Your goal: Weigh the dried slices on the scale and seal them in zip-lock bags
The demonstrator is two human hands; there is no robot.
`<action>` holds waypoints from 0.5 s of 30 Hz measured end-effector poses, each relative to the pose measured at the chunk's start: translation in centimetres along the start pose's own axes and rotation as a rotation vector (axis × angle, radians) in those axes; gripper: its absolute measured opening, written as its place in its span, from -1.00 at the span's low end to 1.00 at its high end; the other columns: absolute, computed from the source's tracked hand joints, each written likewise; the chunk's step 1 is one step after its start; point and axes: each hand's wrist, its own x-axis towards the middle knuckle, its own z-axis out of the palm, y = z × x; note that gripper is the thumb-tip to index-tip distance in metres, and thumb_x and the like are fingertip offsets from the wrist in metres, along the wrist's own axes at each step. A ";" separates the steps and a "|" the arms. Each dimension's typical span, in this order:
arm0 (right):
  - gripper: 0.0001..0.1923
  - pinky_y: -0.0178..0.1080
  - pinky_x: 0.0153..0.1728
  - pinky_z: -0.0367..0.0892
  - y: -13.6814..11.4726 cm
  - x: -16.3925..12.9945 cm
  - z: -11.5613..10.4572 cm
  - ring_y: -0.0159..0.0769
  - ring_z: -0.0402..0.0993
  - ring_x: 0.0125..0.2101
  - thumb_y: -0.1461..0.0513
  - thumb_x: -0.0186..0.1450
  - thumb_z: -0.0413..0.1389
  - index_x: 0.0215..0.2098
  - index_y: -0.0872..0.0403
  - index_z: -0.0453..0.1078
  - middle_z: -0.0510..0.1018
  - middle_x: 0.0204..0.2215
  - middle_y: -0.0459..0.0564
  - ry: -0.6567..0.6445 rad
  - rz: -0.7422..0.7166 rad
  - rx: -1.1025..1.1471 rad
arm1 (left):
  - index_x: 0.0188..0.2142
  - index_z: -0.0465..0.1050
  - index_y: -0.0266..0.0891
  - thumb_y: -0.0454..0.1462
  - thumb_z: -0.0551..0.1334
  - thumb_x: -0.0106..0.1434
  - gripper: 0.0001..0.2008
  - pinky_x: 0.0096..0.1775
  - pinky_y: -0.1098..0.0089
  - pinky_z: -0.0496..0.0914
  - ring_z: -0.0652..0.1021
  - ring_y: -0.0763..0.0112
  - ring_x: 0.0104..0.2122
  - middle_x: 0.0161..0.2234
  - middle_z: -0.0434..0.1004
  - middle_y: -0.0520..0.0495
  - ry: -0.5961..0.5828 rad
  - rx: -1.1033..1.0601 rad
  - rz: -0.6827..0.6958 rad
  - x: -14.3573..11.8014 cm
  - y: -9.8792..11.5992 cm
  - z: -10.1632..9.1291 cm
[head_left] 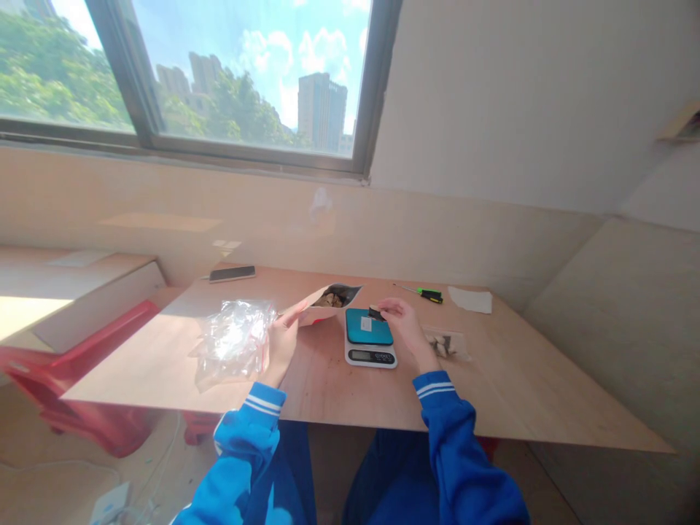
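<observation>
My left hand (283,343) is closed on the side of a kraft paper pouch (316,315), which lies tilted with its mouth open to the right. Brown dried pieces (331,300) show inside it. Between the fingertips of my right hand (402,321) is a small dark flat piece (376,314), too small to name. It is over the blue top of a digital kitchen scale (369,334), which bears a small white label. The scale's display cannot be read. A clear plastic bag (447,344) with dark and pale pieces in it lies right of my right wrist.
Clear plastic bags (235,339) are heaped at the left of the table (525,379). A phone (232,273) lies at the back left. Toward the back right are a green and black screwdriver (429,294) and a white paper (470,300). Red chairs (103,386) stand at the left.
</observation>
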 end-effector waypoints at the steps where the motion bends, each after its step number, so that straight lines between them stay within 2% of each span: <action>1: -0.66 -0.06 -0.11 0.44 1.1 0.2 0.4 -0.17 0.55 -0.24 0.07 0.03 0.27 -0.33 0.10 0.39 0.59 -0.32 0.08 0.002 0.012 -0.010 | -0.05 0.55 -0.17 -0.24 0.16 0.27 -0.70 0.12 0.20 0.37 0.53 0.26 0.04 -0.01 0.59 -0.06 -0.001 0.002 -0.001 0.0 0.1 0.0; 6: -0.71 -0.04 -0.09 0.42 3.9 1.5 1.8 -0.17 0.55 -0.26 0.12 0.01 0.28 -0.38 0.09 0.38 0.59 -0.35 0.08 0.027 0.041 -0.081 | -0.06 0.56 -0.16 -0.23 0.17 0.27 -0.71 0.10 0.19 0.39 0.56 0.25 0.00 -0.03 0.60 -0.06 -0.018 0.019 -0.015 -0.1 0.5 -0.2; 15: -0.83 -0.08 -0.08 0.42 4.5 1.9 1.9 -0.19 0.55 -0.24 0.22 0.06 0.23 -0.38 0.11 0.42 0.61 -0.33 0.07 0.020 0.014 -0.186 | -0.05 0.56 -0.18 -0.24 0.16 0.27 -0.70 0.10 0.18 0.38 0.56 0.23 0.01 -0.05 0.62 -0.09 -0.029 0.023 -0.024 -0.2 0.7 -0.2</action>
